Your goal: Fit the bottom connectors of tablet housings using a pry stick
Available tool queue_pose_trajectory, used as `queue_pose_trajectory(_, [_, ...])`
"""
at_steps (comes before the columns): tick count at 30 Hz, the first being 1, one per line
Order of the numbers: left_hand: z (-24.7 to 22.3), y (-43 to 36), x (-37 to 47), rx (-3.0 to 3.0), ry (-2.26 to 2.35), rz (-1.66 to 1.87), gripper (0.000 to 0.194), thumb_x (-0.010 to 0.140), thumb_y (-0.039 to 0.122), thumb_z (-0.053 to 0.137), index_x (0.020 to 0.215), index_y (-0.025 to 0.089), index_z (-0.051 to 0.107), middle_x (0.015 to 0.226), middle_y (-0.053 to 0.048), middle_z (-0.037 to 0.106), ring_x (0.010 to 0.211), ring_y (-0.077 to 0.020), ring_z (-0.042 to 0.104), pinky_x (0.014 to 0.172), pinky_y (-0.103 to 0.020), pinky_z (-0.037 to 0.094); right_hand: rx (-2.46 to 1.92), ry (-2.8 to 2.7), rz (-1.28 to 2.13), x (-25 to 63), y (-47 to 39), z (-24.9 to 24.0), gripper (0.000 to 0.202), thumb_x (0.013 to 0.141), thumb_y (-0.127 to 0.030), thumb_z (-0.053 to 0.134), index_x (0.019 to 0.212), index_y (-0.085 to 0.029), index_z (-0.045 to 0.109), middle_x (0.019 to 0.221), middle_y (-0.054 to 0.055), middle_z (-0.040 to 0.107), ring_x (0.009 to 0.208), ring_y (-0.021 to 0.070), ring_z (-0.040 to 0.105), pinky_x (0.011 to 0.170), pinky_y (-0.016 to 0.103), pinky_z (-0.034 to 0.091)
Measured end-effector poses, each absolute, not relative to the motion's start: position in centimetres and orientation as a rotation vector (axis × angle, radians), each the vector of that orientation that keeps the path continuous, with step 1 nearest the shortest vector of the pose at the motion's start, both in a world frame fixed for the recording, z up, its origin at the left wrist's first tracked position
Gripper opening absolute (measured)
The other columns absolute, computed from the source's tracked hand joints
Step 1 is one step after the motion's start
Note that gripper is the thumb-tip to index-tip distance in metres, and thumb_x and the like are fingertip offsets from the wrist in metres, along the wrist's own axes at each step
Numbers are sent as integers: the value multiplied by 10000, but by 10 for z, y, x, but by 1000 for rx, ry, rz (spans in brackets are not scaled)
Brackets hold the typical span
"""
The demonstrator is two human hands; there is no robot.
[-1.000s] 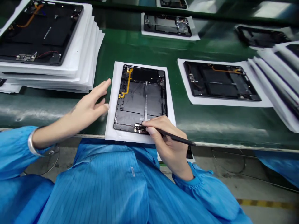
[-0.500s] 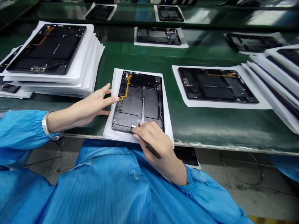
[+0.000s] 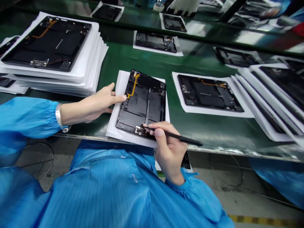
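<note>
A black tablet housing (image 3: 140, 104) with an orange flex cable (image 3: 133, 89) lies slightly turned on a white sheet (image 3: 114, 125) at the bench's front edge. My left hand (image 3: 96, 103) has its fingers apart, the thumb tip touching the housing's left rim and the other fingers on the sheet's left side. Black tweezers (image 3: 180, 138) are gripped in my right hand (image 3: 169, 147), the handle pointing right. Their tip is at a small circuit board (image 3: 141, 130) at the housing's lower edge.
Stacked housings between white sheets stand at the left (image 3: 80, 72) and the right (image 3: 268, 104). Another housing (image 3: 209, 94) lies on its sheet right of mine. Several more lie along the green bench (image 3: 118, 57) further back. A person's hand (image 3: 272, 12) shows at the top right.
The housing has turned a little clockwise on its sheet. My right hand has rolled over, and the tweezers now point at the small board, which has come into view. My left thumb stays on the rim.
</note>
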State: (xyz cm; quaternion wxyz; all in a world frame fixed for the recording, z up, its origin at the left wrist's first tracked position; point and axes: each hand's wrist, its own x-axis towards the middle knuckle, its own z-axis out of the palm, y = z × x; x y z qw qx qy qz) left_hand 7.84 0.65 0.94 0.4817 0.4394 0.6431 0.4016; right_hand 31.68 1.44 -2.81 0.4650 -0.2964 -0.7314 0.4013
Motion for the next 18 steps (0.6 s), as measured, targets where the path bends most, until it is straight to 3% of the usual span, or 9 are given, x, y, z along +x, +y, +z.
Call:
queue_pose_trajectory(5, [21, 34, 80, 1502, 1806, 965, 134, 869, 244, 565, 920, 144, 638, 893, -75, 707, 838, -230, 678, 730, -344, 550, -628, -1759, 925, 318, 13, -32, 219, 986, -188, 528, 1044, -279, 718, 947, 13, 705, 868, 164, 673, 739, 290, 532])
queue_pose_trajectory(11, [108, 38, 7, 1993, 2066, 1106, 189, 877, 212, 538, 1021, 147, 642, 1026, -36, 675, 985, -193, 617, 923, -298, 458, -507, -1809, 772, 330, 47, -13, 149, 955, -227, 573, 968, -267, 716, 937, 19, 717, 883, 176, 680, 804, 315, 549])
queue_pose_trajectory(14, [142, 19, -48, 1992, 2249, 1128, 233, 830, 248, 559, 990, 117, 666, 962, -32, 676, 923, -195, 606, 838, -282, 462, -573, -1859, 668, 334, 69, -1, 147, 950, -305, 585, 879, -280, 711, 863, 7, 719, 810, 179, 691, 754, 319, 558])
queue_pose_trajectory(18, [157, -9, -110, 1474, 2427, 1156, 362, 759, 418, 638, 983, 135, 670, 806, -10, 651, 795, -196, 582, 713, -278, 448, -505, -1954, 593, 334, 95, 7, 165, 948, -346, 584, 878, -287, 721, 821, -6, 730, 734, 164, 692, 668, 288, 563])
